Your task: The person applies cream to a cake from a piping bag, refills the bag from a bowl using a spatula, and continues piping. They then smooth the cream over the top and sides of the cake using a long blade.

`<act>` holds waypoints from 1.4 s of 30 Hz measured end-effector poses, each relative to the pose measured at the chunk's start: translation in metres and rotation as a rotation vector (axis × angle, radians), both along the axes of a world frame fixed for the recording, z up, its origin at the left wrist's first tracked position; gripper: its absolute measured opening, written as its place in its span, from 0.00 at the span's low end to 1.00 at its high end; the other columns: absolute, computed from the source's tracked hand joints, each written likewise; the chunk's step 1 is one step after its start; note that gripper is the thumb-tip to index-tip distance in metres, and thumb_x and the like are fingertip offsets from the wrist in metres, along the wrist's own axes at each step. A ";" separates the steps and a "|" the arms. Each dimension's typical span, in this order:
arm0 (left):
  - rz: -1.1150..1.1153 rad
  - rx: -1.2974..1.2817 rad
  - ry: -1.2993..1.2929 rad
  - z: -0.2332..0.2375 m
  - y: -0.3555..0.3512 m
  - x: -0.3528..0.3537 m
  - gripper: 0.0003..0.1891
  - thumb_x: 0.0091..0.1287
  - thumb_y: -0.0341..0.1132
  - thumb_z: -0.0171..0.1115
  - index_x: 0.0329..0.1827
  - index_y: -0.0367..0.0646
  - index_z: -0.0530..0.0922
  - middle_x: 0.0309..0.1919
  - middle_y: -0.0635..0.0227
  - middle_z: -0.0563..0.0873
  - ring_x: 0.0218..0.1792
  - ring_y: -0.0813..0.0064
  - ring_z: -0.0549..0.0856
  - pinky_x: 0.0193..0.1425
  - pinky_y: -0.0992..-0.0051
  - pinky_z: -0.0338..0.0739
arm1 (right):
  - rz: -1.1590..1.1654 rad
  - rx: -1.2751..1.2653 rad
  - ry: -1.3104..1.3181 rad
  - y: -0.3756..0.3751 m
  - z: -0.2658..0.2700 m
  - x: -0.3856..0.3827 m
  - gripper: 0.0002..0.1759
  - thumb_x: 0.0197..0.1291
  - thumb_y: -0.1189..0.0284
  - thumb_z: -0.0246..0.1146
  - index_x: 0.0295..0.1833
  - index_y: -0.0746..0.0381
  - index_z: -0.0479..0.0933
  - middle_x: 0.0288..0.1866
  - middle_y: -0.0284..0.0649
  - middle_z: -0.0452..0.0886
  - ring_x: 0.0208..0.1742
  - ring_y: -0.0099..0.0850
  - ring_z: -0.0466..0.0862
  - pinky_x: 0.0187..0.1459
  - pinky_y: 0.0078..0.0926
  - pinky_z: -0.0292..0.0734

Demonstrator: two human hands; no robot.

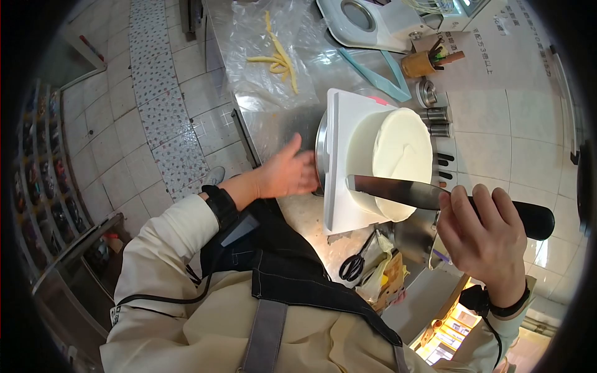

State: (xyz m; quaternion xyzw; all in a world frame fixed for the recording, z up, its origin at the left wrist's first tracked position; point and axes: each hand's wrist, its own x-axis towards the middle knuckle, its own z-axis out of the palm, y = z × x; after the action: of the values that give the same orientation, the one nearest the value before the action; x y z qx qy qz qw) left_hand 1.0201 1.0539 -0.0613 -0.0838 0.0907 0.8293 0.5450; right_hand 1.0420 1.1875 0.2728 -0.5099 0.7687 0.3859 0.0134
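A round cake (403,165) covered in smooth cream stands on a white square board (336,161), which rests on a metal turntable (321,152). In my right hand (482,233) is the black handle of a long spatula (398,190). Its metal blade lies across the lower side of the cake, with the tip over the board. My left hand (289,171) is beside the turntable's rim, fingers apart and slightly blurred, with nothing in it. Whether its fingertips touch the rim is hard to tell.
Yellow strips (278,61) lie on clear plastic. Beyond the cake are teal tongs (376,78), a white scale (357,22), a holder with tools (418,64) and metal tins (435,115). Black scissors (352,267) and a carton (390,283) sit near my apron.
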 end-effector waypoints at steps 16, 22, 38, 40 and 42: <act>-0.025 0.131 0.135 -0.003 -0.012 -0.001 0.44 0.59 0.71 0.31 0.65 0.41 0.60 0.58 0.48 0.69 0.62 0.58 0.66 0.68 0.61 0.54 | 0.014 -0.014 0.000 -0.008 -0.001 0.001 0.05 0.44 0.78 0.62 0.23 0.66 0.73 0.30 0.42 0.75 0.31 0.34 0.74 0.30 0.27 0.69; 0.294 0.227 0.077 0.002 -0.022 -0.023 0.43 0.61 0.69 0.32 0.66 0.40 0.57 0.55 0.47 0.71 0.60 0.55 0.68 0.67 0.62 0.57 | 0.035 -0.032 0.024 -0.004 -0.003 0.000 0.06 0.45 0.78 0.62 0.22 0.65 0.72 0.30 0.41 0.75 0.31 0.33 0.74 0.30 0.27 0.69; 0.277 0.045 0.012 0.009 -0.014 -0.019 0.43 0.61 0.68 0.33 0.65 0.37 0.59 0.62 0.48 0.65 0.64 0.56 0.63 0.70 0.63 0.49 | 0.006 -0.045 0.060 0.009 -0.002 0.000 0.07 0.46 0.77 0.62 0.22 0.64 0.70 0.31 0.40 0.75 0.32 0.32 0.73 0.31 0.28 0.70; 0.293 0.084 0.004 0.004 -0.012 -0.011 0.41 0.62 0.67 0.34 0.64 0.38 0.59 0.62 0.52 0.65 0.64 0.57 0.62 0.70 0.63 0.50 | -0.001 -0.045 0.061 0.011 -0.001 0.000 0.07 0.47 0.77 0.62 0.22 0.64 0.70 0.31 0.40 0.74 0.32 0.32 0.73 0.31 0.27 0.70; 0.164 0.066 0.000 -0.002 -0.006 0.004 0.41 0.61 0.67 0.34 0.64 0.38 0.60 0.61 0.53 0.66 0.64 0.58 0.63 0.69 0.63 0.52 | -0.029 -0.054 0.047 0.013 -0.001 0.001 0.07 0.47 0.77 0.62 0.22 0.63 0.70 0.32 0.39 0.74 0.32 0.32 0.73 0.32 0.27 0.69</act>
State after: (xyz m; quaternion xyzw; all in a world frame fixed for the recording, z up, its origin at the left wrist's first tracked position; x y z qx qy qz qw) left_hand 1.0239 1.0478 -0.0632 -0.0731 0.0563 0.8737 0.4777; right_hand 1.0425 1.2008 0.2717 -0.4895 0.7863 0.3767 -0.0129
